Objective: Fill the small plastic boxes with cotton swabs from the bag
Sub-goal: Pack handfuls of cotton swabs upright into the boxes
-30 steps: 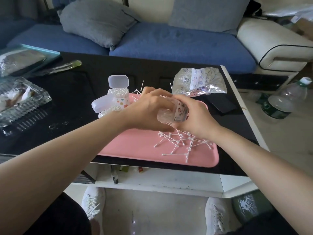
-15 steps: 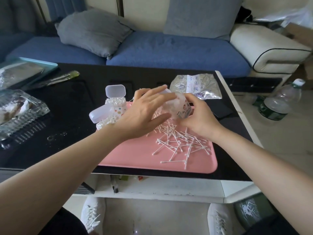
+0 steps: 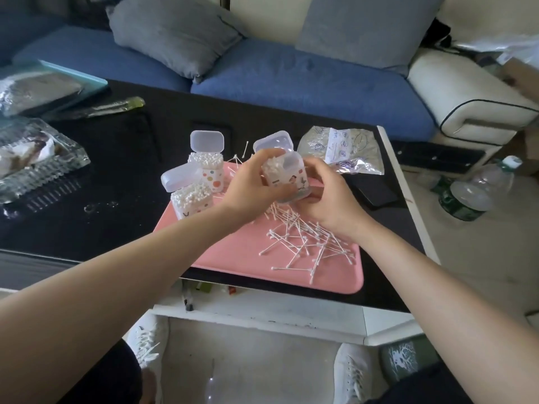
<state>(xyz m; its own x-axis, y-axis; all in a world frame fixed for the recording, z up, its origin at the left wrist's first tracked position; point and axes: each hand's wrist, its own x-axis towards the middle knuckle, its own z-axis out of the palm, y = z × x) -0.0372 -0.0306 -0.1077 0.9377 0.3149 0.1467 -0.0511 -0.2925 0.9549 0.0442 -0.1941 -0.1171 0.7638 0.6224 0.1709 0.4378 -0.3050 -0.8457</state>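
Half a second ago my left hand was flat and spread over the box. Now its fingers are curled round the left side. My right hand grips the right side and the bottom. A second ago the box lay tipped on its side. Now it stands up in my hands, just above the far part of the pink tray. White swab tips show at its top, and its lid is open. I think this box is nearly full, so the next job may be to shut the lid.

Two full boxes stand at the far left corner of the tray with their lids up. Another lid peeks up behind my left hand. I cannot tell which box it belongs to.

Lots of loose swabs lie on the right side of the tray, under my right wrist. The bag lies on the desk near its far right corner.

The tray sits right at the near edge of the desk, so swabs could roll off there. The near left part of the tray is bare pink. That looks like a good spot to put the box down.
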